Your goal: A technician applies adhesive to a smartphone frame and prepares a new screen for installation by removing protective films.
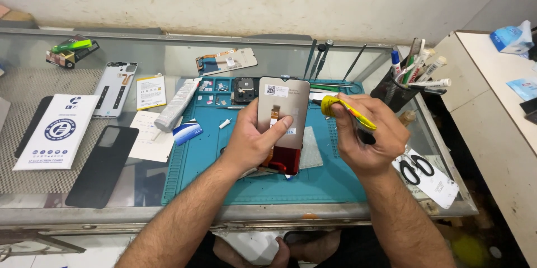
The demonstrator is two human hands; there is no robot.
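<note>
My left hand [254,139] grips a phone display panel [285,111], held upright with its grey back and orange flex cable facing me. My right hand [369,134] holds a yellow tube of glue [349,110] by its body, with the round yellow end pointing at the panel's upper right edge. Both hands hover over a teal repair mat [330,184] on the glass counter.
A black cup of pens and tools [400,92] stands right of the mat, scissors [415,167] below it. A white tube [176,106], battery [150,92], phone frame [114,89], white box [59,131] and black back cover [103,164] lie to the left. Small parts sit at the mat's top.
</note>
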